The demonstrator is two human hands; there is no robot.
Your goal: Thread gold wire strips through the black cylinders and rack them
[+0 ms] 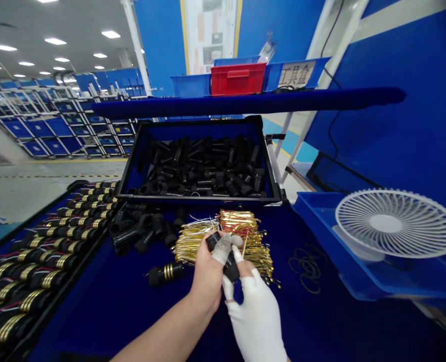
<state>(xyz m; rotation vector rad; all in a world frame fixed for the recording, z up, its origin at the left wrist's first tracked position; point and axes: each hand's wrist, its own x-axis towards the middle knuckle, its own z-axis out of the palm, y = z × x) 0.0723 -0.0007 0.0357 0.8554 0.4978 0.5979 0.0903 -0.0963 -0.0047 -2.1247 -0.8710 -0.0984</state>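
Observation:
My left hand (207,276), bare but for pale covers on its thumb and a fingertip, is wrapped round a black cylindrical part (231,269). In a white glove with some fingertips exposed, my right hand (255,314) grips the same part from the right, its fingers pinched near my left thumb. Whether a thin strip is also between those fingertips, I cannot tell. Just behind both hands lie bundles of gold strips (258,256) with white and red wires. A black cylinder with gold bands (168,273) rests on the blue tabletop (132,317), left of my hands.
A bin (200,200) full of black cylinders stands behind the bundles, with loose black cylinders (147,229) before it. At left, a tray (57,296) holds rows of gold-banded cylinders. Thin black rings (309,269) and a white fan (398,223) in a blue bin (362,281) are at right.

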